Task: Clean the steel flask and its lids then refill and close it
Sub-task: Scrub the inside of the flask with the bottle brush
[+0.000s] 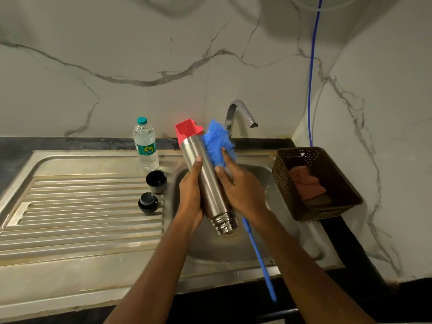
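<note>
over the sink (268,249), the left hand (190,195) clenches its grip round one steel flask (208,181), tilted mouth-end down. the right hand (240,190) grasps one blue brush (218,146), pressed against the flask's side. two black lids, a cup lid (156,181) and a stopper lid (147,202), sit on the drainboard (81,206) near one water bottle (146,146). its green label is unreadable.

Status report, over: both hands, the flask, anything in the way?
Left hand grips steel flask over sink. Right hand holds blue brush against flask side. Black cup lid and stopper off, on drainboard. Nothing blocking.
</note>
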